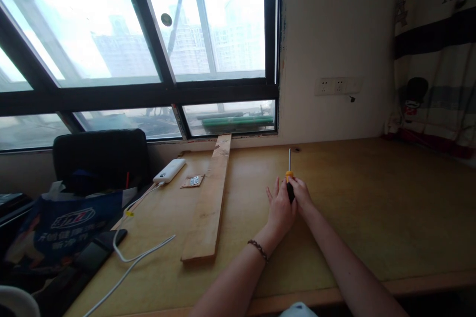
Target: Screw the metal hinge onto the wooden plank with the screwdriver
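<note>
1. Below the window [223, 29], a yellowish-brown worktop [357, 228] spreads out, carrying the plank and the small items beside it.
2. To the left of the person's hands lies a bare wooden plank [208, 203], its far end reaching the window frame.
3. At the worktop's middle, the left hand [281, 208] and right hand [302, 196] meet. The right fingers are clamped on the screwdriver near its collar; two left fingers stand apart, while the rest are partly hidden, so whether they grip cannot be told.
4. Between both hands is the screwdriver [289, 174], pointing away from the person. It should feel stiff, fairly light and hard to break; the thick handle [290, 192] looks the surest hold, the smooth shaft [290, 159] likely slipperier. The handle is black, the collar yellow, the shaft slim and silvery. Whether its tip touches the worktop is unclear.
5. Left of the plank lies a white power bank [170, 170] with a cable [145, 256] plugged in.
6. Just beside the plank sit small silvery metal pieces [194, 181] on a brown backing.
</note>
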{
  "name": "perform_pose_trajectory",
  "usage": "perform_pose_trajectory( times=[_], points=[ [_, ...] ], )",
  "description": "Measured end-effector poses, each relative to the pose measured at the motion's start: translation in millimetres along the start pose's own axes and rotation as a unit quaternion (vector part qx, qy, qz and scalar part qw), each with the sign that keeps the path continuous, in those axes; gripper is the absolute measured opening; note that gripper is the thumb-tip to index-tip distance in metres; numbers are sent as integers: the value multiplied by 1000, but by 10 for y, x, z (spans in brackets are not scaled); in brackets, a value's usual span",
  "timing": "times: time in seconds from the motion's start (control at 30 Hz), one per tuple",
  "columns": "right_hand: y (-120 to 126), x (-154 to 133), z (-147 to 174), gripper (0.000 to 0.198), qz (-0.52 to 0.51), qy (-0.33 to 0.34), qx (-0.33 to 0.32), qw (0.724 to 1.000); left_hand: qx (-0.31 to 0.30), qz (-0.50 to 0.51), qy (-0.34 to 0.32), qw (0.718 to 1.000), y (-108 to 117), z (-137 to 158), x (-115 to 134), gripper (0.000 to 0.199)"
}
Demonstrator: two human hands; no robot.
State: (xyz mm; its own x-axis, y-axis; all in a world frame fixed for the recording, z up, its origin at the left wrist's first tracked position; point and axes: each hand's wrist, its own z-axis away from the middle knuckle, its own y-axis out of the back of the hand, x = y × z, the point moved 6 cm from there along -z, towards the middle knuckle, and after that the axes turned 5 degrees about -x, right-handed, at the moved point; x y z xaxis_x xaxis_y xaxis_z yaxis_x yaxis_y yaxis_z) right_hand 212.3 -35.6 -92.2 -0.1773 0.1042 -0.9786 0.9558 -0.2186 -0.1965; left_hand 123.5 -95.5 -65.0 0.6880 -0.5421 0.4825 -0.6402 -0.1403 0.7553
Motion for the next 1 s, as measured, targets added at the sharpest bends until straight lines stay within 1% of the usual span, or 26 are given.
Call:
perform_pose_trajectory(
  times=[0.07,0.1,0.13,0.17,0.23,0.3,0.37,0.43,0.53,0.63,0.77,0.87,1.0],
  points=[
    [155,-61,-55,36,86,14,31,996,-27,-3,-24,999,21,19,58,57],
    [244,-99,-80,35,145,19,51,988,-45,0,-39,998,15,31,86,54],
    [336,-136,-102,33,212,17,72,974,-64,4,-56,996,-4,43,112,50],
    [426,-171,-120,31,283,9,90,955,-85,8,-74,994,-31,56,135,46],
    [585,-227,-142,29,417,-24,114,902,-119,9,-107,987,-89,79,163,37],
    [712,-255,-150,30,513,-68,122,847,-137,2,-128,982,-128,90,166,30],
    [806,-258,-147,32,565,-108,122,809,-141,-5,-139,980,-143,90,155,26],
    [867,-249,-140,33,590,-133,123,786,-140,-8,-141,980,-144,83,138,26],
    [912,-239,-133,31,617,-141,126,764,-143,-10,-145,979,-156,79,118,26],
    [939,-241,-124,30,632,-140,133,750,-153,-12,-150,977,-193,82,101,24],
    [979,-247,-108,31,630,-153,137,749,-146,-11,-152,978,-229,75,74,23],
    [1007,-254,-97,31,622,-166,142,752,-123,4,-162,979,-222,61,67,24],
    [1020,-256,-98,30,624,-174,140,749,-93,13,-172,981,-191,50,73,29]
  ],
)
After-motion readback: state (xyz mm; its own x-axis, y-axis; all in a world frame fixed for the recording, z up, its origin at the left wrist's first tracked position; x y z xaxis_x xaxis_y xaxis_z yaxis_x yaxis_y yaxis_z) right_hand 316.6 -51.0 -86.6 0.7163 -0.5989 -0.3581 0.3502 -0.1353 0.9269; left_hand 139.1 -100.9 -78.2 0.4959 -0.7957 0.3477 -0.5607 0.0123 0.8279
